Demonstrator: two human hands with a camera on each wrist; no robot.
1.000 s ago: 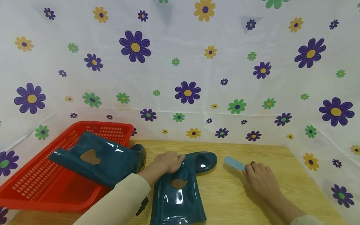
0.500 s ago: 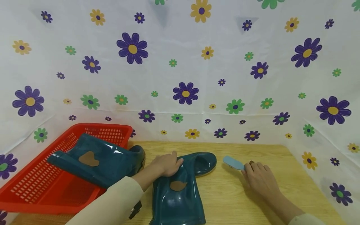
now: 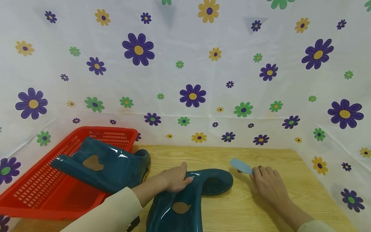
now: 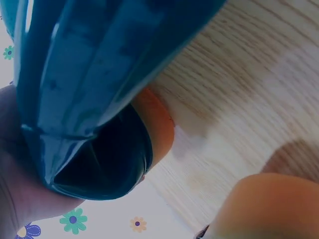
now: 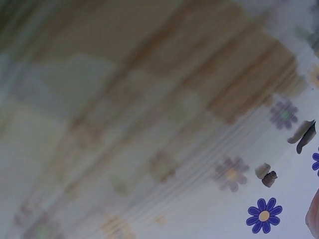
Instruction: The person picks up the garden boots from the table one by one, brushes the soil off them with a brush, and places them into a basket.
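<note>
My left hand (image 3: 175, 180) grips a glossy dark teal rubber boot (image 3: 194, 193) by the ankle, thumb on top. The toe points right and the shaft runs toward me, with a brown patch (image 3: 181, 207) on it. In the left wrist view, the boot (image 4: 89, 64) fills the upper left, with part of the left hand (image 4: 25, 194) beside it. My right hand (image 3: 269, 183) holds a light-blue brush (image 3: 241, 165) by its handle, its flat back upward, just right of the toe. The right wrist view is mostly blurred, with a sliver of the hand (image 5: 313, 216) at its edge.
A red plastic basket (image 3: 69, 211) stands at the left. Across its right rim lies a second teal boot (image 3: 121, 164) with a brown patch (image 3: 93, 162). The wood-grain table (image 3: 232, 212) meets a white flower-printed sheet (image 3: 168, 77) at the back and sides.
My left hand has shifted the boot toward me and turned it somewhat, so its toe sits lower and farther right. The right hand and brush have hardly moved.
</note>
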